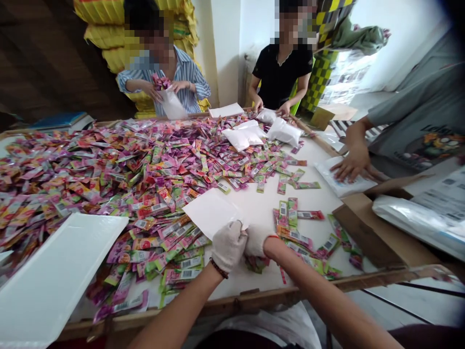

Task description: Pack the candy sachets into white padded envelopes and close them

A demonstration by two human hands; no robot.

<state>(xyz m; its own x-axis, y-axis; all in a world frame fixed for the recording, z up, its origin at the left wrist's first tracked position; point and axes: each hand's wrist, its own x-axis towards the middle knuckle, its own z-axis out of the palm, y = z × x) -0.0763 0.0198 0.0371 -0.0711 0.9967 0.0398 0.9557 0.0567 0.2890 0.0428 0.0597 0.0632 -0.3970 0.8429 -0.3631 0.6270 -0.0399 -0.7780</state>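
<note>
My left hand [228, 245], in a pale knit glove, is closed on the near edge of a flat white bag [210, 212]. Against it my right hand [258, 240], gloved too, is closed at the same edge; its fingertips are mostly hidden. The bag stretches away from my hands over the white tabletop and the border of a big heap of small pink, green and orange sachets [156, 165]. A few sachets [256, 264] lie just under my right hand. More loose sachets [294, 232] are scattered to its right.
A stack of flat white bags [69, 271] lies at left. Filled white bags [243, 134] rest on the heap's far side. An open cardboard box [381, 232] stands at right, near a co-worker's hand [350, 162] pressing a white package. Two people work across the table. A wooden rim [250, 298] borders it.
</note>
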